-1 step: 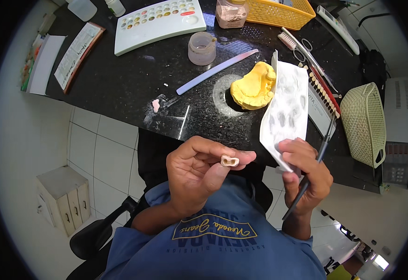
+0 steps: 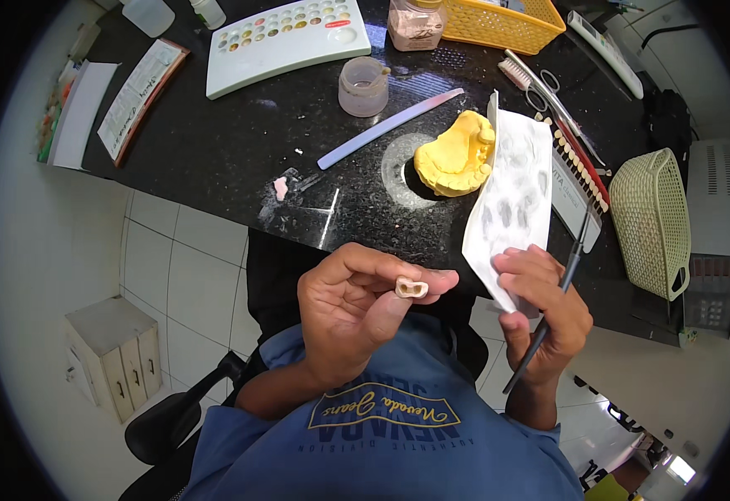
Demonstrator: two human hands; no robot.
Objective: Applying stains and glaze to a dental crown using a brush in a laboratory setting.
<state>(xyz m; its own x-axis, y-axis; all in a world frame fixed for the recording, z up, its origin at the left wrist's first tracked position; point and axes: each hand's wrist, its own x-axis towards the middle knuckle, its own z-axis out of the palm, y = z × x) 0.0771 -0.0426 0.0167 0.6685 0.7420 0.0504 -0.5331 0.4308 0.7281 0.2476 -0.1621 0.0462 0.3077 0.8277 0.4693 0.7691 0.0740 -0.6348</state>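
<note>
Between the thumb and fingers of my left hand [image 2: 340, 305] is a small tooth-coloured dental bridge [image 2: 412, 288], its hollow underside facing up. My right hand [image 2: 555, 313] has a slim dark-handled brush [image 2: 542, 330] lying across it, its thin end pointing away over the table. The same hand's fingertips rest on the near end of a white paper sheet [image 2: 515, 179] marked with grey smudges, with the thumb at its lower corner. Just left of the sheet, a yellow dental cast [image 2: 455, 157] with teeth sits on the black tabletop [image 2: 240, 159].
A lilac file [image 2: 390, 127], a small cloudy jar [image 2: 363, 86] and a white palette [image 2: 290, 50] lie farther back. Right of the paper are a tooth shade guide [image 2: 578, 200], scissors [image 2: 540, 92] and a pale green basket [image 2: 651, 221]. A pink blob [image 2: 281, 188] sticks near the front edge.
My right hand has shifted slightly left with the brush, and the paper's near end has moved a little with it. My left hand stays still.
</note>
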